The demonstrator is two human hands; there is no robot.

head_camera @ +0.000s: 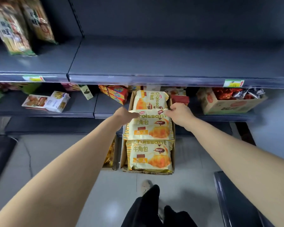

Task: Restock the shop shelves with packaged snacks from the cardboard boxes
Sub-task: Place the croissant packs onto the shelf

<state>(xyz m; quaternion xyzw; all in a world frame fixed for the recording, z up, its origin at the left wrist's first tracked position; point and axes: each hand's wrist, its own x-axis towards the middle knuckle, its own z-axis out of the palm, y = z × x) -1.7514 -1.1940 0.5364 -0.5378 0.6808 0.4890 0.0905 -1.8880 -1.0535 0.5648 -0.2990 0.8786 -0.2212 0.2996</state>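
The grey upper shelf [154,61] bears two snack bags [12,30] at its left end.

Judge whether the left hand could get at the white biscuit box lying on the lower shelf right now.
Probably, though not at once: the left hand pinches the middle croissant bag. The white biscuit box lies unblocked to its left.

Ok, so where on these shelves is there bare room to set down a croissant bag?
The upper shelf is bare from the two snack packs at its left end rightward to the frame edge. The lower shelf is crowded: biscuit boxes, red-orange boxes and a carton of foil packs, with a narrow bare strip along its front.
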